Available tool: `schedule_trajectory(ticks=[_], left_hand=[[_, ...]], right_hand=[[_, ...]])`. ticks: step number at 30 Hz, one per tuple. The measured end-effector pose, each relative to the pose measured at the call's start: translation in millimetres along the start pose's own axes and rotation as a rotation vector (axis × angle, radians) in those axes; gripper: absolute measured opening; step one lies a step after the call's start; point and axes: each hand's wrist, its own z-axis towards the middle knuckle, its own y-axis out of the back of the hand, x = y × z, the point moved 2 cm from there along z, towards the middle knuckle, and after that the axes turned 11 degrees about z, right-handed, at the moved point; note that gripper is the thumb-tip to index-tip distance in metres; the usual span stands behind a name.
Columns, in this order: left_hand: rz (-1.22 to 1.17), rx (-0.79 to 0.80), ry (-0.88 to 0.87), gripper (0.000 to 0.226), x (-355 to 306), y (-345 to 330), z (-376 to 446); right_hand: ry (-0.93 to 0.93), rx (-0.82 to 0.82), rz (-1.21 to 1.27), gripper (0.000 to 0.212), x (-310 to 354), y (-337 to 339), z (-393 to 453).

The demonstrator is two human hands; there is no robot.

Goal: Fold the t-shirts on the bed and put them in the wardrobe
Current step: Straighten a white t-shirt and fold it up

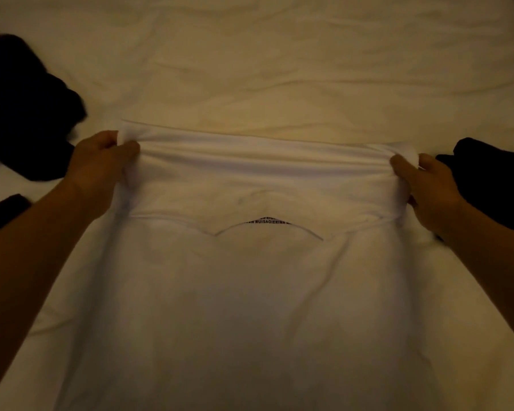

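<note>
A white cotton t-shirt (258,292) was spread flat over the cream, wrinkled bed sheet (279,69), filling the centre and lower part of the frame, with its far portion doubled back toward the viewer so that a curved hem edge and a strip of reversed black lettering were exposed at mid-frame. The fold line at centre was held at both ends: the left hand (101,161), at centre left, was seen with its fingers curled and the thumb pressed against them, clamped on the bunched left corner of the fold, and the right hand (428,188), at centre right, was seen pinching the opposite corner between thumb and curled fingers. The cloth between the two grips was drawn into long horizontal creases, which suggested that tension was being kept so the folded layer would land straight and even. A crumpled black garment (27,114) was lying at the upper left of the frame, and a second dark garment (493,185) was heaped at the right edge just beyond the right hand, probably set aside to keep the working area open. The wardrobe was not in view, and the fold was judged to be only partly done.
</note>
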Motion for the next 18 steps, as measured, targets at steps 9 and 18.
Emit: schedule_trajectory(ticks=[9, 18], left_hand=[[0.024, -0.047, -0.180, 0.016, -8, 24, -65], [0.383, 0.030, -0.223, 0.026, 63, 60, -146]], right_hand=[[0.125, 0.076, 0.153, 0.014, 14, 28, -63], [0.140, 0.153, 0.095, 0.032, -32, 76, -147]])
